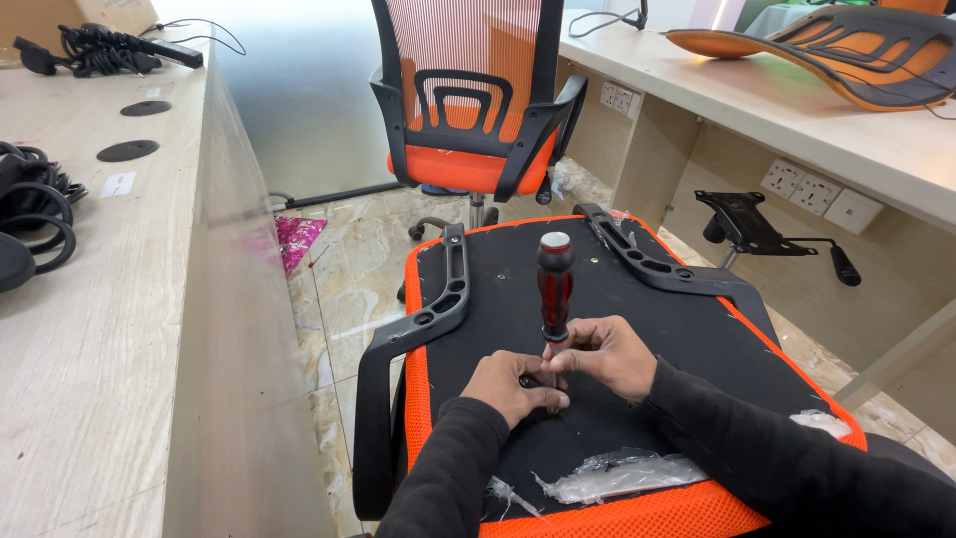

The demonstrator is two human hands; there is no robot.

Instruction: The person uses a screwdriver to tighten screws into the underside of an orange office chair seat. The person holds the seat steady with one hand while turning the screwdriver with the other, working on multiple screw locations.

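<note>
Both hands pinch low on the upright screwdriver (pixel 554 284): left hand (pixel 515 387) seemingly steadies its tip, right hand (pixel 607 354) grips the shaft against the seat (pixel 657 329).

An upturned chair seat (pixel 637 329), black underneath with orange edging, carries two black armrests (pixel 438 309), scraps of clear plastic (pixel 607 476) and an upright screwdriver (pixel 554 284). It rests on a marbled tile floor (pixel 349 279) between two wooden desks (pixel 110 329).
</note>
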